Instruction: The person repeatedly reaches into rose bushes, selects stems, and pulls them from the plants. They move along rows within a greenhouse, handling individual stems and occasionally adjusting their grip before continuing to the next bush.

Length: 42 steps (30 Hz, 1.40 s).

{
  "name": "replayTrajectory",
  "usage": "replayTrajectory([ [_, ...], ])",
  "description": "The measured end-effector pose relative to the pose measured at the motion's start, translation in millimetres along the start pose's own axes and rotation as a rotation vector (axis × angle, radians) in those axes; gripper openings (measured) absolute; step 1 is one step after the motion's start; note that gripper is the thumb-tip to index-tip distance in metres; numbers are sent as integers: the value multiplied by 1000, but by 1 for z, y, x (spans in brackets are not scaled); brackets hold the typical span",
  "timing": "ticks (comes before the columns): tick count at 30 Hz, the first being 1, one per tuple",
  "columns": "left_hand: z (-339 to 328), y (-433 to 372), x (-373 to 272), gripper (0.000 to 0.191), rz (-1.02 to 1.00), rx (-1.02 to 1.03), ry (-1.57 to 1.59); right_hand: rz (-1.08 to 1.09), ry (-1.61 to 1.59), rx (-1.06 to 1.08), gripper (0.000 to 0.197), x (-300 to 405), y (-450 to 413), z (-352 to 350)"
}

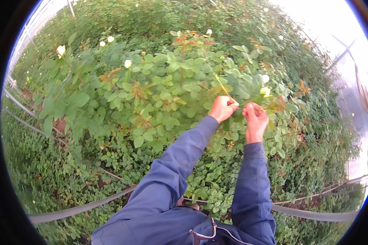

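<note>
My left hand pinches a thin yellowish stem or strip, whose free end points up and to the left. Close on its right, my right hand has thumb and fingertips together on a thin strand; whether it is the same piece, I cannot tell. Just above the right hand is a pale greenish-white rosebud, with a whiter bloom behind it. Green rose leaves surround both hands, and the stems between the fingers are partly hidden.
A dark hose or strap crosses low on the left, and a similar band runs low on the right. White roses stand among the bushes. Plastic greenhouse sheeting borders the right side.
</note>
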State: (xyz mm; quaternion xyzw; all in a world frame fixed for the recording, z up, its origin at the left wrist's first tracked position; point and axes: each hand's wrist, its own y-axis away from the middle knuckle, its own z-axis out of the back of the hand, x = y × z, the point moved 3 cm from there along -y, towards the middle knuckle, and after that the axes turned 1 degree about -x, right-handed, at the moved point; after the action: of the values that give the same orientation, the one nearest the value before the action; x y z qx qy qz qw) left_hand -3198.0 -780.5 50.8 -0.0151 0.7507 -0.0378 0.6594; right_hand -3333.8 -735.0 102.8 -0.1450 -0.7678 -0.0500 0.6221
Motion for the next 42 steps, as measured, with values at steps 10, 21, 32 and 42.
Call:
replayTrajectory([
  [10, -2, 1, -17, 27, -171, -246, -247, 312, -60, 56, 11, 46, 21, -22],
  [21, 8, 65, -45, 18, -407, -58, -605, 7, 308, 155, 22, -31, 67, 33],
  [32, 19, 127, 3, 10, -310, 319, -808, -101, 640, 396, 12, -107, 110, 77],
  [42, 64, 142, -80, 37, -464, 178, -712, -178, 678, 500, 22, -140, 131, 88],
])
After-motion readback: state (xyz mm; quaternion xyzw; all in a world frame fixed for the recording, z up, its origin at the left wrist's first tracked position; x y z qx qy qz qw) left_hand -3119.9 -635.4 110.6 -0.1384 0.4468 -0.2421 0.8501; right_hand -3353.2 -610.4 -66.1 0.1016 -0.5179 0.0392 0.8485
